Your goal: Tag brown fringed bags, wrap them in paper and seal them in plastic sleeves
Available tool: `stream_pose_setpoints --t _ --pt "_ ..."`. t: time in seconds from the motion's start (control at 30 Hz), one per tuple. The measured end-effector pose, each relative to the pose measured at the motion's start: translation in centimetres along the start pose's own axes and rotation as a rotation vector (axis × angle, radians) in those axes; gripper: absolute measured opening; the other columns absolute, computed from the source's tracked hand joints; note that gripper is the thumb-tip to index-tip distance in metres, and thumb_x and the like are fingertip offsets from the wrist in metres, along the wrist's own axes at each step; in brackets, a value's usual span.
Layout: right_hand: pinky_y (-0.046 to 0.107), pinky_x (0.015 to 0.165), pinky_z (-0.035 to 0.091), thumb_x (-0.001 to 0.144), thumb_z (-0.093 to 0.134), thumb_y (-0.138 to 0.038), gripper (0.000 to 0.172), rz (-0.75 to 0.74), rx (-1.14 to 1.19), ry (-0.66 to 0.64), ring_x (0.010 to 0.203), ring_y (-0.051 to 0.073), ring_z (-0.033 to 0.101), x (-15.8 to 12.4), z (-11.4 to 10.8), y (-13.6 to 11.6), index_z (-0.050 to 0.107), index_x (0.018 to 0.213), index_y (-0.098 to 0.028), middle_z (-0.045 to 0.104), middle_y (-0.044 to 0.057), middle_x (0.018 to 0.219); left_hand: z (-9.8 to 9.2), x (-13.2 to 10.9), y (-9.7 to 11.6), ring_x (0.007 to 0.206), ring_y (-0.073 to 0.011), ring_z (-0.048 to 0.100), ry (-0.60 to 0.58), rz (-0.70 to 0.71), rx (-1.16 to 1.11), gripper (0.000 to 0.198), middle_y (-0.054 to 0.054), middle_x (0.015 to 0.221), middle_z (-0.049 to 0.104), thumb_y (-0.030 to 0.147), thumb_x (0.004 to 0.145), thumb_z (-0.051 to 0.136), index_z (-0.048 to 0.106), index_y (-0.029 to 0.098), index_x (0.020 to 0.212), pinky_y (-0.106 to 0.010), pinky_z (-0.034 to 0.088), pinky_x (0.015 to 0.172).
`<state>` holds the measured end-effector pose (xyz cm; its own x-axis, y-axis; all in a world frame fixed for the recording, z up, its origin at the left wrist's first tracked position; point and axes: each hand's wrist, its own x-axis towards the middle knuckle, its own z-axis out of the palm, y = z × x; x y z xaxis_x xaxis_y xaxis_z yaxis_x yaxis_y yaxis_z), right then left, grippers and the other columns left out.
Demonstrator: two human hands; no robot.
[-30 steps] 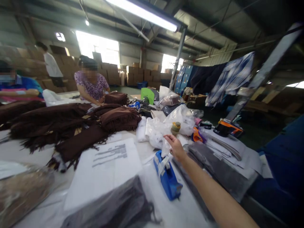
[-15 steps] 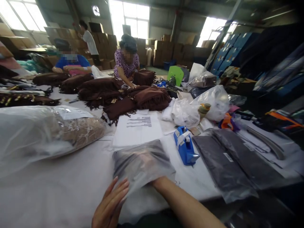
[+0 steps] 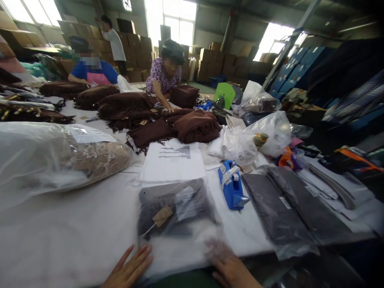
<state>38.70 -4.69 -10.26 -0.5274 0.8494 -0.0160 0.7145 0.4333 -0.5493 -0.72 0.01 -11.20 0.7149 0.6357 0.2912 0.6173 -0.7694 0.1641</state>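
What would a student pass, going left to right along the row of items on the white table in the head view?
Clear bag holding a tan fringed textile → dark bagged garment with a brown tag → blue tape dispenser → flat dark grey bagged textiles

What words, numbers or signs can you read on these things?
White paper sheet: rows of dark print, too blurred.
White label on clear plastic bag: too blurred.
Tan card tag on that bag: too small.
White label on long grey cloth packet: too small.
White paper label on big clear bag: too blurred.
No words can be read.
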Motion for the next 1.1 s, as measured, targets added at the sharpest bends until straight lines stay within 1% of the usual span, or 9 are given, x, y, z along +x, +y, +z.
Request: stream_pose_setpoints --t 0.13,0.3,0.4,0.5,0.67,0.77,0.87,0.97,1.1 --pt "0.023 0.092 0.045 0.091 0.047 -0.028 0.033 -0.149 0.139 -0.117 0.097 0.013 0.063 -0.2 -6.0 -2.1 0.055 0.122 -0.026 0.069 0.003 0.104 -3.2 0.9 -1.7 0.127 -0.0180 0.043 -0.264 0.141 -0.101 0.061 0.001 0.138 0.046 0.017 0.084 0.046 0.028 0.031 0.141 -0.038 0.022 0.115" --pt "0.054 0.112 0.008 0.071 0.068 -0.052 0.090 -0.152 0.030 -0.356 0.138 0.033 0.016 3.2 -9.4 1.8 0.025 0.144 -0.024 0.026 0.013 0.149 -6.1 4.5 -3.6 0.132 -0.0187 0.035 -0.420 0.208 -0.139 0.062 0.000 0.144 0.037 0.032 0.089 0.052 0.021 0.032 0.143 -0.042 0.013 0.116" --pt "0.055 0.111 0.005 0.071 0.067 -0.048 0.087 -0.137 0.043 -0.441 0.140 0.031 0.012 3.4 -8.9 4.8 0.025 0.144 -0.026 0.028 0.010 0.149 -5.8 5.9 -4.1 0.133 -0.0148 0.033 -0.431 0.280 -0.124 0.058 0.001 0.144 0.037 0.030 0.092 0.048 0.021 0.032 0.143 -0.039 0.004 0.116" --pt "0.055 0.111 0.006 0.079 0.060 -0.039 0.070 -0.116 0.051 -0.352 0.140 0.028 0.013 3.0 -8.1 5.5 0.031 0.141 -0.029 0.034 0.007 0.146 -4.6 5.4 -3.9 0.132 -0.0174 0.035 -0.393 0.281 -0.145 0.061 -0.001 0.141 0.041 0.040 0.089 0.052 0.025 0.030 0.142 -0.042 0.003 0.116" --pt "0.052 0.112 0.010 0.091 0.035 -0.020 0.039 -0.035 0.068 -0.022 0.135 0.020 0.029 2.8 -5.9 5.1 0.058 0.120 -0.029 0.060 0.001 0.124 -2.2 2.6 -3.3 0.118 -0.0153 0.052 -0.036 0.119 -0.219 0.038 0.002 0.124 0.060 0.021 0.095 0.038 0.044 0.034 0.130 -0.047 0.015 0.116" --pt "0.045 0.105 0.032 0.094 0.032 -0.029 0.035 0.109 0.117 0.227 0.118 0.020 0.050 2.9 -3.5 4.9 0.066 0.100 -0.024 0.065 0.005 0.113 -1.2 1.4 -3.0 0.112 -0.0166 0.058 0.139 -0.096 -0.259 0.033 0.002 0.113 0.067 0.019 0.093 0.039 0.051 0.029 0.122 -0.040 0.038 0.108" --pt "0.036 0.084 0.046 0.095 0.027 -0.034 0.041 0.242 0.057 0.394 0.088 0.019 0.060 3.1 -1.2 4.2 0.065 0.084 -0.021 0.068 0.008 0.089 -0.5 1.4 -2.7 0.094 -0.0180 0.066 0.283 -0.395 -0.129 0.021 0.000 0.097 0.070 0.028 0.093 0.040 0.058 0.024 0.105 -0.028 0.055 0.083" --pt "0.033 0.072 0.044 0.096 0.024 -0.035 0.044 0.379 -0.013 0.436 0.073 0.020 0.058 3.8 0.1 3.2 0.061 0.079 -0.019 0.064 0.008 0.074 -0.5 2.8 -2.9 0.068 -0.0162 0.067 0.286 -0.539 0.045 0.023 -0.001 0.079 0.069 0.029 0.094 0.037 0.057 0.019 0.093 -0.023 0.054 0.061" --pt "0.030 0.056 0.034 0.096 0.029 -0.038 0.039 0.552 -0.097 0.407 0.057 0.019 0.057 5.2 0.4 1.9 0.058 0.077 -0.020 0.061 0.005 0.059 -1.6 5.7 -4.0 0.045 -0.0159 0.057 0.121 -0.416 0.253 0.043 -0.004 0.078 0.068 0.023 0.096 0.018 0.061 0.020 0.097 -0.027 0.039 0.039"
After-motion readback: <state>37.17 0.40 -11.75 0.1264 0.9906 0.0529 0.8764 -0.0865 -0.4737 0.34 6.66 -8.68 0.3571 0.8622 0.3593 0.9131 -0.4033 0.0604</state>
